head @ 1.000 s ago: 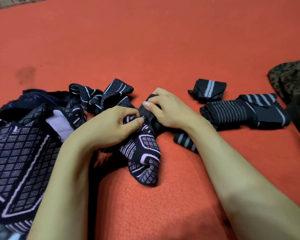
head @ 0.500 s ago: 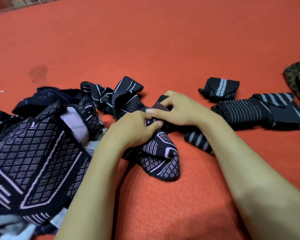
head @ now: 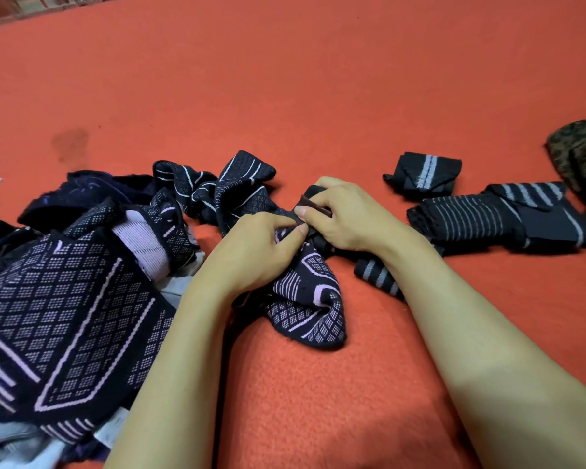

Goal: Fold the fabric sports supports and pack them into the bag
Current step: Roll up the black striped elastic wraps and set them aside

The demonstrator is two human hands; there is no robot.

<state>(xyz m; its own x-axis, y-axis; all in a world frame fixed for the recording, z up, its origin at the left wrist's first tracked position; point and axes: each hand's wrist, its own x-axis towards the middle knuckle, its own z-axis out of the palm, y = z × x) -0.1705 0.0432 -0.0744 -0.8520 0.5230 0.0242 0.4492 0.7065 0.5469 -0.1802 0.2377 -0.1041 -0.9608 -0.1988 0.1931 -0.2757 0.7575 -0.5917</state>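
Observation:
In the middle of the orange carpet lies a dark support with a pink diamond pattern [head: 310, 299]. My left hand [head: 257, 248] grips its upper part with curled fingers. My right hand [head: 344, 214] pinches a black strap end [head: 313, 206] of the same bundle, thumb against my left hand. A grey-striped strap [head: 378, 277] sticks out under my right wrist. Folded black supports with grey stripes lie to the right: a small square one [head: 422, 176] and a longer pair [head: 494, 220]. A camouflage bag [head: 581, 154] shows at the right edge.
A heap of unfolded patterned supports [head: 71, 299] fills the left side, with more crumpled ones [head: 214, 187] behind my left hand. A dark stain [head: 70, 143] marks the carpet at far left. Bare carpet [head: 318, 79] stretches beyond.
My hands have stayed on the same support and drawn closer together, with the right thumb now against the left hand. The camera shifted slightly.

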